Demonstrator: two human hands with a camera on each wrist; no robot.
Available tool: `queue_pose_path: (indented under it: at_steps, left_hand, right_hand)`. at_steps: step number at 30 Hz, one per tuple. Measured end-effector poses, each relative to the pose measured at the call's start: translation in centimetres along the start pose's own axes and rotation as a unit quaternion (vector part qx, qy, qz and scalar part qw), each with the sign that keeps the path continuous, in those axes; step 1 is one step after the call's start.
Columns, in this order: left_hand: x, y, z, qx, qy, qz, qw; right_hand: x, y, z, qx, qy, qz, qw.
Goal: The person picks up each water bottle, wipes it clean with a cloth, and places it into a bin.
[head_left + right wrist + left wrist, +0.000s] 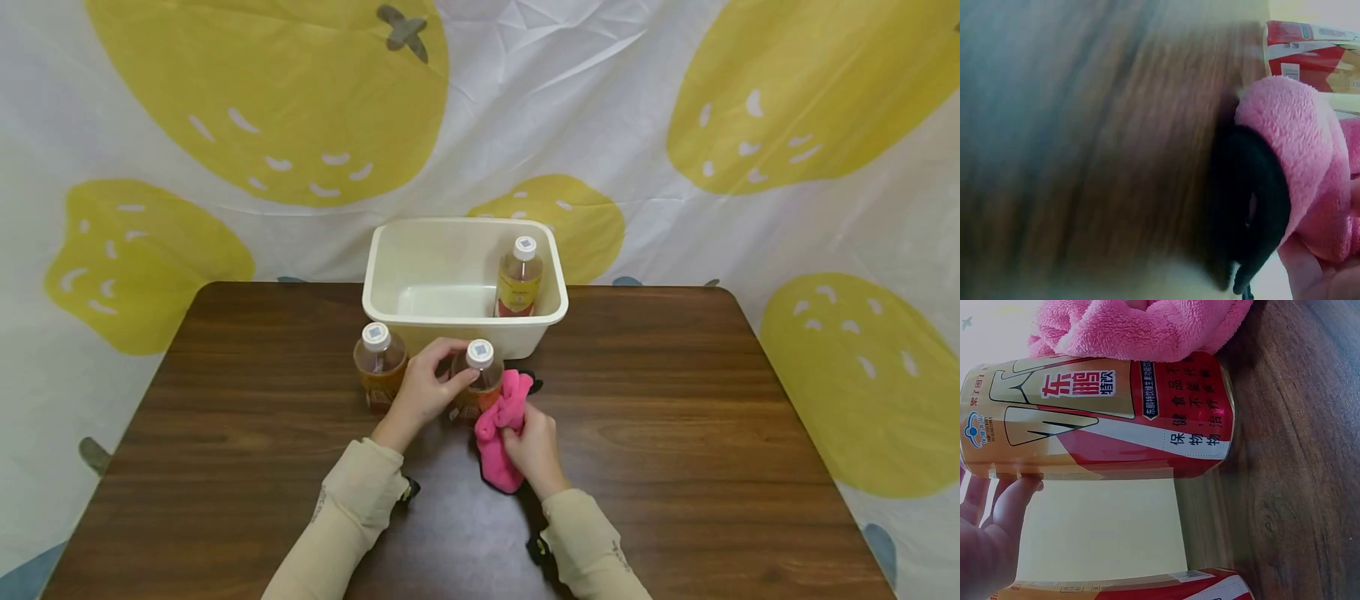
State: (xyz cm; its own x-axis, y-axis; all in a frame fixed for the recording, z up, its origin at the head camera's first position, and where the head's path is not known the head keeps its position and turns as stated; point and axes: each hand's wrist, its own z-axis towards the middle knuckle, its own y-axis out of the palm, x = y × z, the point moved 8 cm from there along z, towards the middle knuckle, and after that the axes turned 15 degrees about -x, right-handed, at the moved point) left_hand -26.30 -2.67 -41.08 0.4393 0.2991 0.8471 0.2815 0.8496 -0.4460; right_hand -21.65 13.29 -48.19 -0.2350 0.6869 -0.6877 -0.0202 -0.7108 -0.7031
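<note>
A drink bottle (489,380) with a white cap and a red and gold label stands in front of the cream bin. My left hand (423,387) grips it near the top, thumb and fingers around its upper part. In my right hand (536,446) is a bunched pink plush cloth (495,433) with black edging, held against the bottle's right side. The left wrist view shows the cloth (1141,331) right along the label (1097,412). Another bottle of the same kind (381,375) stands upright just left of my left hand.
The cream plastic bin (465,320) stands at the back edge of the brown wooden table (675,433). Inside it, at the right end, a similar bottle (519,283) is upright. A lemon-print curtain (510,108) hangs behind the table.
</note>
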Motion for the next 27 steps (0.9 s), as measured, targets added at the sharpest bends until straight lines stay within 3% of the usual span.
queue_pose_path:
  at_steps: [7, 15, 21, 27]
  left_hand:
    - [-0.2, -0.1, -0.1, 0.001, -0.004, -0.001, 1.0]
    - [-0.1, 0.0, -0.1, -0.001, -0.006, -0.004, 1.0]
    - [-0.1, 0.0, -0.1, 0.003, -0.009, -0.006, 0.9999]
    - [-0.2, 0.0, 0.0, 0.004, -0.007, -0.004, 1.0]
  right_hand:
    - [-1.3, -1.1, 0.1, 0.015, -0.036, 0.008, 0.999]
    - [-6.0, -5.6, 0.9, 0.072, -0.096, 0.01, 0.993]
    - [-8.1, -6.8, 2.3, 0.046, -0.085, -0.02, 0.995]
    - [-8.0, -6.8, 2.4, 0.044, -0.077, -0.034, 0.995]
